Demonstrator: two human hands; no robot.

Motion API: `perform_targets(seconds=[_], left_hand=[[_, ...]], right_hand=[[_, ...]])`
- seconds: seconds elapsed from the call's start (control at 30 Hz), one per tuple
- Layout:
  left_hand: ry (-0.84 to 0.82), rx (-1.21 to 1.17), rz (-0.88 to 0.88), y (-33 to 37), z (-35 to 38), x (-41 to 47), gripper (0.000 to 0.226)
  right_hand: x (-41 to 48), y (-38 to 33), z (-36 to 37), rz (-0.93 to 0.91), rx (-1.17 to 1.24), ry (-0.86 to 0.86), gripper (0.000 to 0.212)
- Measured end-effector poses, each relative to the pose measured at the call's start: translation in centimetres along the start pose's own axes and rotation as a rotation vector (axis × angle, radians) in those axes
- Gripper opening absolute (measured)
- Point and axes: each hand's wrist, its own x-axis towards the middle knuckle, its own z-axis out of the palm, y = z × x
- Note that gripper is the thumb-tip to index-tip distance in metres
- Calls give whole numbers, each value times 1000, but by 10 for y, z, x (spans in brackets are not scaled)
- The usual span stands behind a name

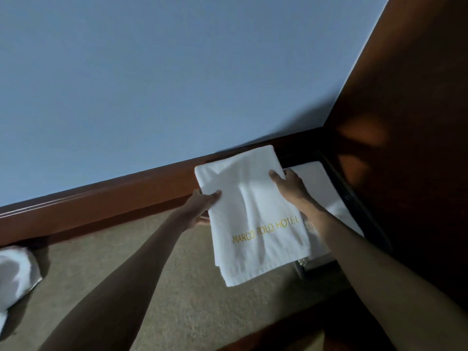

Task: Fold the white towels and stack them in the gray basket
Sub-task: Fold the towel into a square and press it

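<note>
Grip: the left hand (205,201) and right hand (291,184) each pinch a side edge of the folded towel (253,219), thumbs on top.
Towel: it hangs below the grip, with its right edge over the gray basket (358,206).
Basket: just right of the right hand; it seems to hold another stacked towel (319,183), though the light is dim.
Handling: light, soft and limp, likely to sag between the hands, so take both sides near the fold.
Writing: "MARCO POLO HOTEL" in gold, below the grip.

You are looking at a white towel (253,198) carrying gold lettering (266,230), a dark grey basket (359,201), beige carpet (177,287), a blue wall (152,84) and reddish-brown skirting (114,198).
</note>
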Motion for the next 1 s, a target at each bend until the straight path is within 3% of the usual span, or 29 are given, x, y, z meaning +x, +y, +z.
perform_targets(seconds=[0.1,0.2,0.37,0.63,0.8,1.0], left_hand=[[-87,19,-24,31,55,12,44],[-161,11,-58,52,113,21,20],[-200,-15,-92,51,189,44,21],[-73,-38,-117,23,232,90,37],[85,83,-89,7,228,106,41],[236,174,-9,-9,228,113,46]], right_hand=[[19,22,-56,15,7,86,68],[34,45,-103,12,55,153,48],[49,90,-156,49,-58,199,45],[85,144,-160,73,-50,104,40],[92,166,-144,73,-208,-76,66],[97,178,-138,4,-221,-24,65]])
